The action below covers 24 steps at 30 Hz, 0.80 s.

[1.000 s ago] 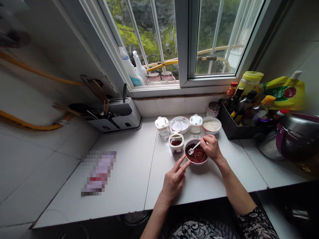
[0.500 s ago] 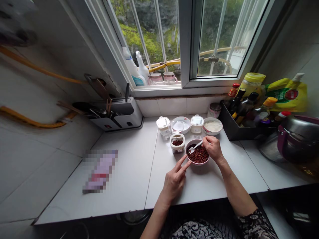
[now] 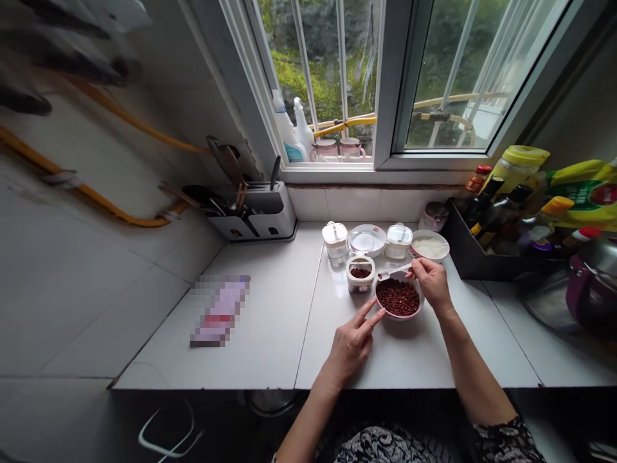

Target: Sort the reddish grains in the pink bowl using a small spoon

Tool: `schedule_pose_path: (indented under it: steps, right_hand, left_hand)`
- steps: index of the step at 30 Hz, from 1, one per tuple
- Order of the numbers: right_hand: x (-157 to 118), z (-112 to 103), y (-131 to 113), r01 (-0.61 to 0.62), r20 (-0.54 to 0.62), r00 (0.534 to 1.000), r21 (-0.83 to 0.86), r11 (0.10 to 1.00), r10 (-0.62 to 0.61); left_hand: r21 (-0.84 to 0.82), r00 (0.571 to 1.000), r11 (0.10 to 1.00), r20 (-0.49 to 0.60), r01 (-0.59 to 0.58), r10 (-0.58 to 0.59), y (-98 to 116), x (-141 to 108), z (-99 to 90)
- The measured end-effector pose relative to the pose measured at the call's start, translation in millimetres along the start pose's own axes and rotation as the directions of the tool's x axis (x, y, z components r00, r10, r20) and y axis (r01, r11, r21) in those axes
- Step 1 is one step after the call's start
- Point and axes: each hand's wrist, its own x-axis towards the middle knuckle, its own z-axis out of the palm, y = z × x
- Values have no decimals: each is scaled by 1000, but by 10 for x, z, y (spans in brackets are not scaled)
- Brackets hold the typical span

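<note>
A pink-rimmed bowl (image 3: 398, 297) full of dark red grains stands on the white counter. Closed around the handle of a small white spoon (image 3: 391, 272), my right hand (image 3: 431, 281) is over the bowl's back right rim, and the spoon's head is above the back left rim. Two outstretched fingers of my left hand (image 3: 354, 341) touch the bowl's left side; its other fingers are curled or hidden. Left of the bowl is an open clear jar (image 3: 360, 275) holding some of the same grains.
Behind stand two white-lidded jars (image 3: 335, 239) (image 3: 399, 240), a white dish (image 3: 367, 241) and a bowl of white powder (image 3: 430, 245). A black bottle box (image 3: 506, 260) is right, a knife holder (image 3: 260, 215) back left, a blurred purple packet (image 3: 224, 312) left.
My right hand has lifted the spoon from over the grains toward the bowl's back left rim, near the open jar. The whole view has shifted, moving the scene rightward in the picture.
</note>
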Motion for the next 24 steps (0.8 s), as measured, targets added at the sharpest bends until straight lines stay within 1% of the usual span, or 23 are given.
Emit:
schedule_pose_path:
  steps: [3,5,7,8,9,11,13,15,16,17,19,23,24]
  right_hand:
    - [24,64,-107,50,-9,999,-15,999,-50]
    - [24,117,-176,105,-14,994,-31,994,-105]
    - [9,172,-231,194,-33,980,-82,978,-197]
    - [-4,199,-251,253,-49,964,-123,960,-260]
    - [-20,225,-264,317,-62,941,-174,932,-331]
    - [-58,277,-274,446,-55,876,-287,848,-480]
    - [-99,320,-270,561,25,800,-383,734,-599]
    - [-134,348,-265,647,134,732,-444,620,-668]
    - [-147,352,-263,672,172,708,-461,580,-685]
    - [-155,347,-261,686,192,694,-469,556,-694]
    - [-155,307,-252,682,168,693,-468,562,-701]
    - [-106,120,-172,613,4,732,-441,656,-681]
    - [-93,66,-137,600,-9,744,-432,673,-669]
  left_hand:
    - [-12,1000,1000,-1,1,-1,9,7,-10]
    - [-20,1000,1000,-6,-1,1,14,14,-17]
    - [-24,1000,1000,-16,-12,12,17,20,-21]
    - [-24,1000,1000,-20,-18,17,17,22,-21]
    - [-23,1000,1000,-23,-21,20,16,23,-20]
    - [-17,999,1000,-26,-20,20,13,21,-15]
    - [-11,1000,1000,-26,-18,18,8,17,-10]
    - [-9,1000,1000,-21,-16,16,3,12,-5]
    - [-9,1000,1000,-18,-16,16,1,10,-3]
    - [-8,1000,1000,-17,-16,15,-1,9,-2]
    - [-6,1000,1000,-22,-13,13,-4,8,1]
    - [-11,1000,1000,-27,-13,12,-5,8,2]
    - [-15,1000,1000,-25,-15,14,-4,8,1]
